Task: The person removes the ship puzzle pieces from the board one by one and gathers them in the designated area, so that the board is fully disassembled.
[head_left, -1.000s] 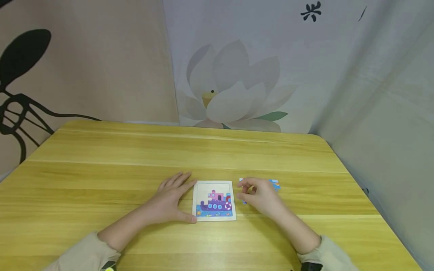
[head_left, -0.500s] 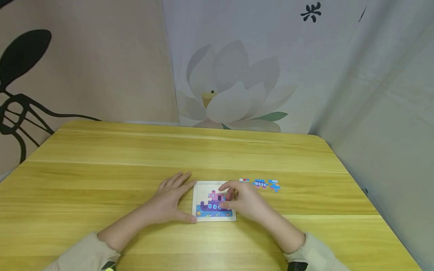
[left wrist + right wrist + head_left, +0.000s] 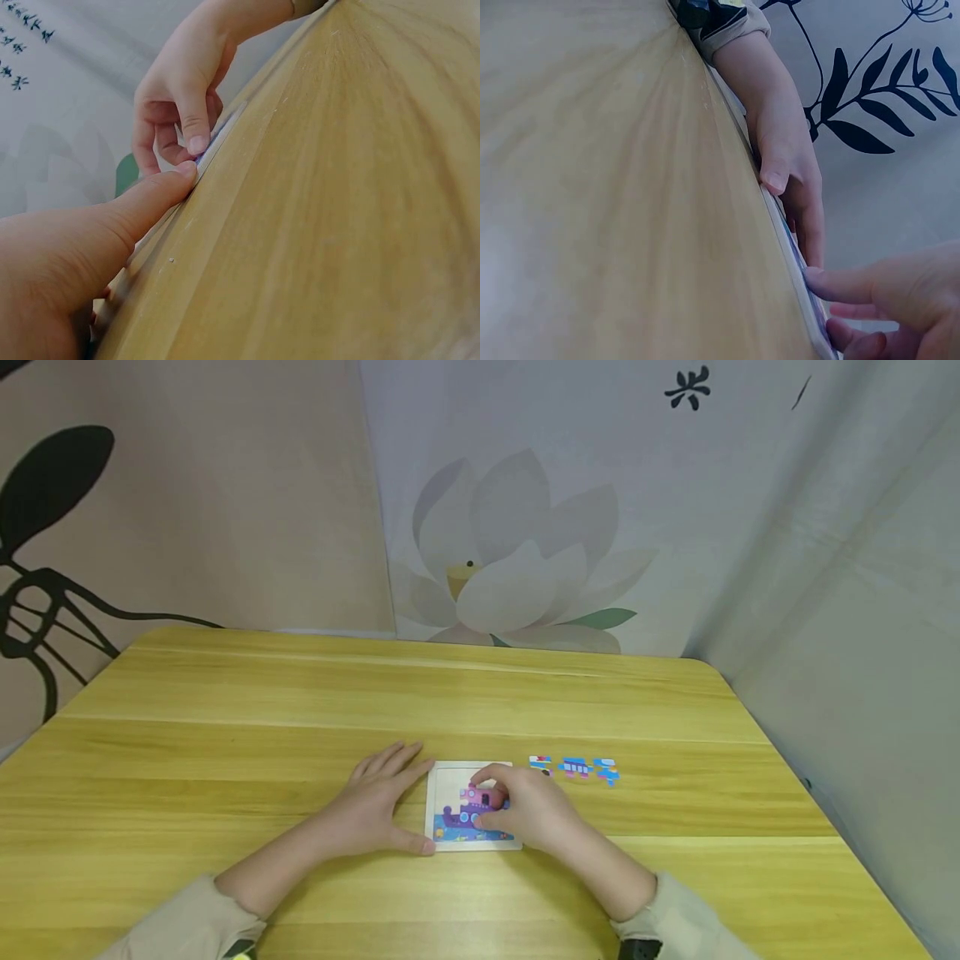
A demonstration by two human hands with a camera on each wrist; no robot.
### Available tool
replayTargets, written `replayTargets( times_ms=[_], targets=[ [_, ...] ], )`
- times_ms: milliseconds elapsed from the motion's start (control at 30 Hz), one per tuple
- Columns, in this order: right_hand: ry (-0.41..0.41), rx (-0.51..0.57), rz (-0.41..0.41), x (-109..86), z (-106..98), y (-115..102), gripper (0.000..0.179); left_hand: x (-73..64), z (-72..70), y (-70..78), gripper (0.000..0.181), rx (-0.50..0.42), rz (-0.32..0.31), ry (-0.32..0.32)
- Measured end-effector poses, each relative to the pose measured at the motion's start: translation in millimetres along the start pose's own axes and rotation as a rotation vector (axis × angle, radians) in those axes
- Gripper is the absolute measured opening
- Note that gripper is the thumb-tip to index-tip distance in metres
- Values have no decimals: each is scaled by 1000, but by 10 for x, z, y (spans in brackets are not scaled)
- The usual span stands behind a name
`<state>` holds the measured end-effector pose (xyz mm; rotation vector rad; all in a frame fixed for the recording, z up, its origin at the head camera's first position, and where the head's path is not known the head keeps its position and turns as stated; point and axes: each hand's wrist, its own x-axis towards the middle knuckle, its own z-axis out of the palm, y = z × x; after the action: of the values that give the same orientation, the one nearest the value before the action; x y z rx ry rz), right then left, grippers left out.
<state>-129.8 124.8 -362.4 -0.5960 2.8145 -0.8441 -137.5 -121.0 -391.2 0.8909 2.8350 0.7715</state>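
Observation:
A square puzzle board (image 3: 429, 806) with a pale frame lies on the table, showing a pink and purple ship over blue water; its upper part is bare. My left hand (image 3: 371, 802) is spread at its left side, index fingertip at the upper left corner and thumb at the lower left corner. Over the board's right half, my right hand (image 3: 532, 806) has bent fingers, with index tip and thumb tip apart on the ship picture. No loose piece shows between them. In the right wrist view, the right thumb (image 3: 840, 283) touches the board's surface. The right hand covers the ship's right end.
Right of the board lie loose puzzle pieces: one partly hidden piece (image 3: 540, 762), a blue piece with a row of windows (image 3: 576, 767), and a blue and orange piece (image 3: 607, 770). The wooden table (image 3: 300, 693) meets printed curtains (image 3: 525, 527) behind.
My right hand has moved left from beside the loose pieces onto the board, uncovering those pieces. My left hand and the board have stayed in place.

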Motion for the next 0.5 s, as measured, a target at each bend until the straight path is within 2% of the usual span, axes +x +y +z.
replayTargets(
  times_ms=[267, 500],
  targets=[
    [-33, -76, 30, 33, -10, -65, 49, -1, 5, -6, 115, -6, -2, -1],
    [-46, -94, 31, 39, -30, -112, 46, -9, -3, -4, 114, -12, -1, -3]
  ],
)
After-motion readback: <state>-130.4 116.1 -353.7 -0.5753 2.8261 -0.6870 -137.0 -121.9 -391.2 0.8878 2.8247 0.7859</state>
